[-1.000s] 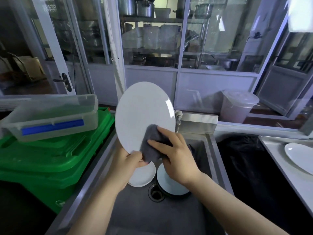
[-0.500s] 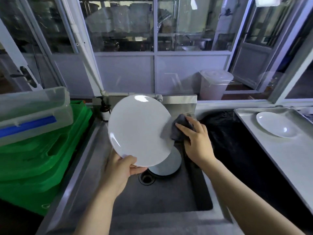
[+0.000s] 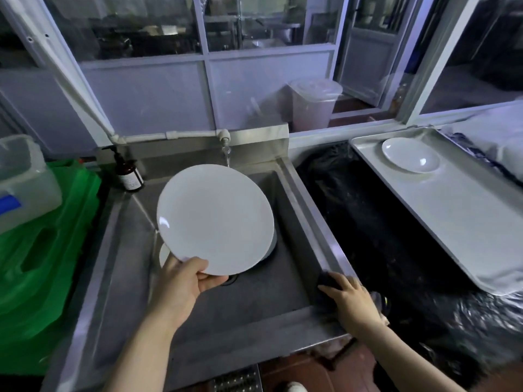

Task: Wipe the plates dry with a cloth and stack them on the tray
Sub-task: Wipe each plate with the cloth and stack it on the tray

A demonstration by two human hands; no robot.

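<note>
While the steel sink (image 3: 135,239) fills the middle of the view, the wide metal tray (image 3: 464,222) lies off to the right, well apart from it, with black plastic sheeting (image 3: 376,222) between them. One white plate (image 3: 410,155) sits at the tray's far end. Over the basin, the large white plate (image 3: 215,217) is held tilted, its face toward the camera. The left hand (image 3: 181,287) pinches its near rim, thumb on top and fingers underneath. A thin stream from the tap (image 3: 225,138) falls just behind the plate's far edge. At least two more plates (image 3: 271,241) lie in the basin beneath it, showing only as slivers. The right hand (image 3: 349,299) rests on the sink's right rim, its fingers curled over the dark cloth (image 3: 325,280) there.

The risk from here is probably the one-handed hold: a wide plate gripped at a single point on its rim could slip or swing and strike the plates below or the steel edge. The running water could also splash the wiped plate wet again. Carrying it right across the sheeting to the tray gives it a long way to fall.

Whether the plate is fully dry cannot be told from its glossy face. The count of plates under it is hidden, the cloth is mostly covered by the fingers, and the tray's near corner is cut off by the frame.
</note>
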